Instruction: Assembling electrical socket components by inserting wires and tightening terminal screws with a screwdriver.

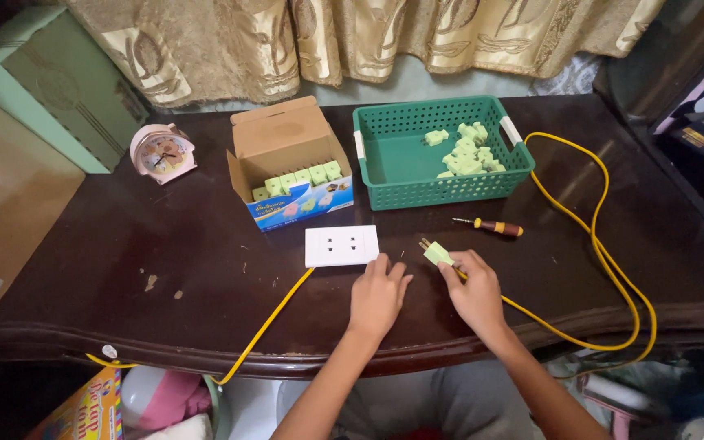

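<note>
Screwdriver [489, 226] and basket [385, 163] lie beyond plug-holding right hand [474, 289].

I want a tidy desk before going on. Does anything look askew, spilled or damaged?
Pale flecks lie scattered on the dark table left of the white socket box. The yellow cable loops past the table's front edge. Nothing looks broken.

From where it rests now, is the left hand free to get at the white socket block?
Probably yes. The left hand lies flat on the table just below the white socket block, fingertips almost at its edge, with nothing between them. The right hand holds the green plug off to the side.
</note>
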